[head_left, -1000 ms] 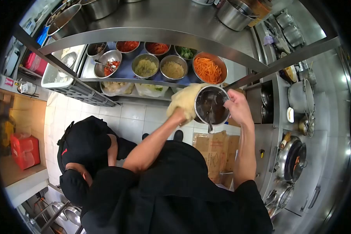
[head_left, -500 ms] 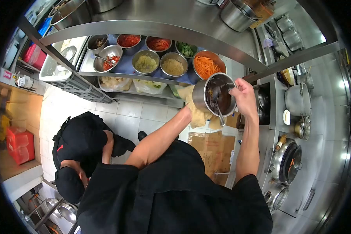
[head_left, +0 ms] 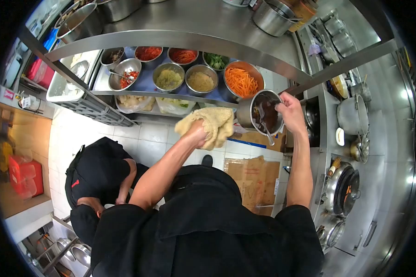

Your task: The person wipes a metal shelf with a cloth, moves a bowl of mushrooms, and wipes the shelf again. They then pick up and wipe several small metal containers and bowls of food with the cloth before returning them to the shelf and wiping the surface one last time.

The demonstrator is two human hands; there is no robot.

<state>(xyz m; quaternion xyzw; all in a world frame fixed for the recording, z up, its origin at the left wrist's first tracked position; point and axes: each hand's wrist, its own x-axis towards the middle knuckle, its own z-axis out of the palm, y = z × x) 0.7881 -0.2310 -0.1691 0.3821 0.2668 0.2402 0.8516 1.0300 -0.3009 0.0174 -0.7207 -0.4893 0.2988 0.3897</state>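
Observation:
My left hand point(head_left: 198, 133) is closed round a bunched yellowish cloth point(head_left: 212, 123), which hangs over its fingers to the left of the pot. My right hand point(head_left: 291, 112) grips the right rim of a steel pot point(head_left: 246, 113). Dark sauce point(head_left: 272, 113) lies inside the pot, and a metal spoon point(head_left: 265, 127) leans in it with its handle over the near rim. The cloth and the pot are apart. Just behind the pot stands a bowl of shredded carrot point(head_left: 241, 82).
Several steel bowls of cut vegetables stand on a shelf point(head_left: 143, 92) ahead. A co-worker in black point(head_left: 102, 173) bends over at the left. Flattened cardboard point(head_left: 252, 180) lies on the floor. Pans and a lidded pot point(head_left: 351, 116) line the counter at right.
My left hand has moved left with the cloth, away from the pot's side. The pot, still in my right hand, has shifted slightly right. A foot shows further right on the floor.

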